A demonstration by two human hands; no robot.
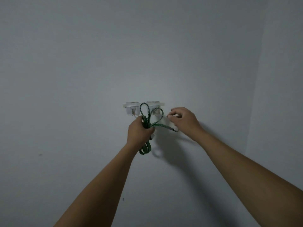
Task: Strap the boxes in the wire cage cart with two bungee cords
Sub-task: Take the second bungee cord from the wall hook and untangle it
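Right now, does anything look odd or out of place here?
Nothing looks damaged or askew. The left hand grips the bunched green cords by the wall hooks, and the right hand seems to pinch one cord end.

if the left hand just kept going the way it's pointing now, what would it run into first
Most likely the white wall hook just above it: the left hand, gripping the bungee cords, points up at it, with the wall right behind. Depth is hard to judge from this one view.
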